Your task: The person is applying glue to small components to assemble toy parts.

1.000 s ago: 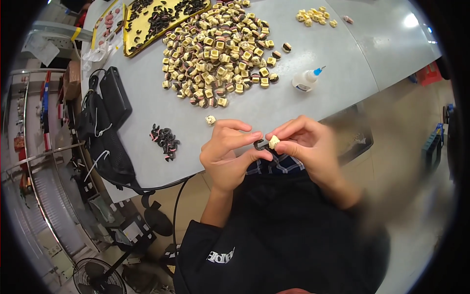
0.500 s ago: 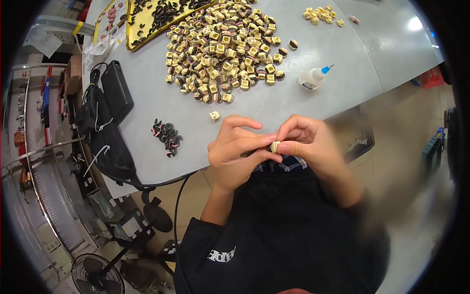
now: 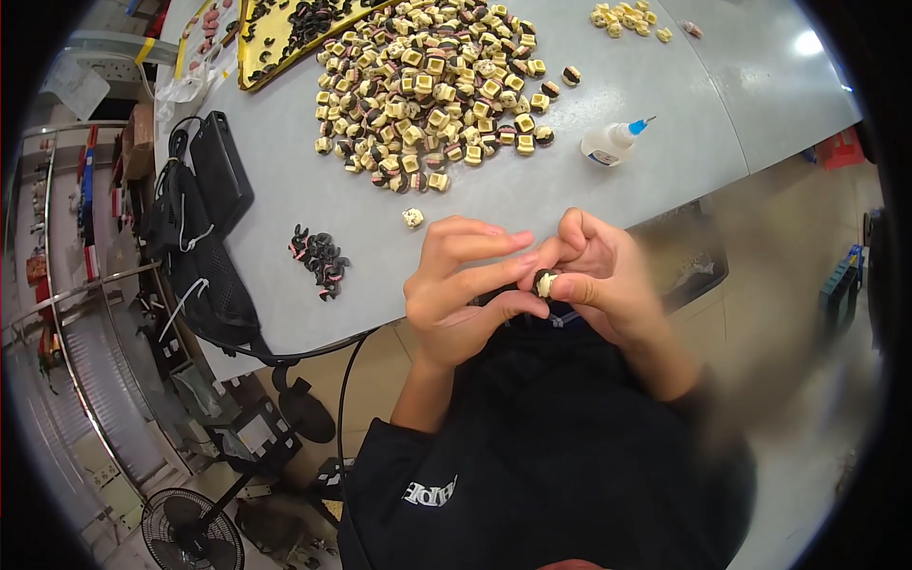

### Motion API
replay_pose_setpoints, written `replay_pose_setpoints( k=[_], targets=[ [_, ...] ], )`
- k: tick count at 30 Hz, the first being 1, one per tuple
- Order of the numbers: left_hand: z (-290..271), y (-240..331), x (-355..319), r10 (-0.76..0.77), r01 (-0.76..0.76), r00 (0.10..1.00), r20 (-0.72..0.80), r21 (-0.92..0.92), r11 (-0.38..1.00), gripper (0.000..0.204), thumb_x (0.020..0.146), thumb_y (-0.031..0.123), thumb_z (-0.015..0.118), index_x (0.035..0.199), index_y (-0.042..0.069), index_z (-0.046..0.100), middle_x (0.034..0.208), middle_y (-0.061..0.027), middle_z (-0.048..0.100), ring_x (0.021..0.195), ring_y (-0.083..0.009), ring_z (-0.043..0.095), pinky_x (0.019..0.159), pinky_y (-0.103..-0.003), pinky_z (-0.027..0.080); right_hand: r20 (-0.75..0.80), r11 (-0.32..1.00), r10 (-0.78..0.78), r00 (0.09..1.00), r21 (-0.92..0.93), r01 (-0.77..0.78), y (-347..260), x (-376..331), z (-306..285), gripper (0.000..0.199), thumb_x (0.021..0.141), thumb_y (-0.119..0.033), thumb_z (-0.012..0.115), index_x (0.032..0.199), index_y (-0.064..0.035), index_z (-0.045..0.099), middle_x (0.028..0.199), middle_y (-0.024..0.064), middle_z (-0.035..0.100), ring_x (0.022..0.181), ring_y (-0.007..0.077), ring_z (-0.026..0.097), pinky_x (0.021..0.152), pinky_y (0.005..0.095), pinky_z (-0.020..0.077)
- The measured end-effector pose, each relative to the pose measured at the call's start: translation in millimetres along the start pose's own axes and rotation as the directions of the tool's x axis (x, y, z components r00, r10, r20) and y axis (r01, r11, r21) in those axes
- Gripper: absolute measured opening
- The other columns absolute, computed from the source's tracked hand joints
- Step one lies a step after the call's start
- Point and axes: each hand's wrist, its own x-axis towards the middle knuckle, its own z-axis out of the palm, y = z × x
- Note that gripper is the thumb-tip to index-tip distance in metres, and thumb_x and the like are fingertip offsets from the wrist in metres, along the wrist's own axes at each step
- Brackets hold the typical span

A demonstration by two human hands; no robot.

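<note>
Cream-and-black piece [image 3: 544, 283] is pinched by the right hand [image 3: 613, 285], right of frame centre; the left hand [image 3: 446, 299] is spread beside it. Joined pieces [image 3: 432, 114] are heaped at upper centre; black arcs [image 3: 326, 255] at left remain unjoined.

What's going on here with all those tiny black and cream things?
A person is holding a small black-and-cream piece between the thumb and a finger of the right hand. The left hand is right beside it, fingers parted; whether it touches the piece is hard to tell. On the grey table, a big heap of little cream, black and pink pieces lies ahead, with a small pile of curved black bits nearer on the left and a white bottle on the right.
</note>
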Motion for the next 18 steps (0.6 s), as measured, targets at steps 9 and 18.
replay_pose_setpoints(
  k=[9, 18],
  targets=[
    [-3, -4, -3, 0.005, -0.007, 0.998, 0.062, 0.024, 1.000, 0.029, 0.057, 0.015, 0.077, 0.084, 0.010, 0.069, 0.095, -0.0049, 0.064, 0.090, -0.0243, 0.051, 0.076, -0.032, 0.043, -0.048, 0.996, 0.041, 0.998, -0.076, -0.044, -4, -1, -2, 0.040, 0.072, -0.003, 0.070, 0.089, -0.0073, 0.034, 0.085, 0.0153, 0.062, 0.082, 0.0185, 0.060, 0.074, 0.0264, 0.0475],
    [2, -2, -6, 0.082, -0.066, 0.994, -0.067, 0.206, 0.976, 0.022, 0.063, 0.020, 0.075, 0.084, 0.017, 0.071, 0.107, 0.0007, 0.057, 0.112, -0.0286, 0.036, 0.087, -0.039, 0.036, 0.016, 0.995, -0.093, 0.996, -0.032, 0.093, 7, 6, -1, 0.034, 0.076, 0.005, 0.064, 0.085, -0.0057, 0.033, 0.085, 0.0189, 0.063, 0.081, 0.0197, 0.062, 0.074, 0.0288, 0.0494]
  ],
)
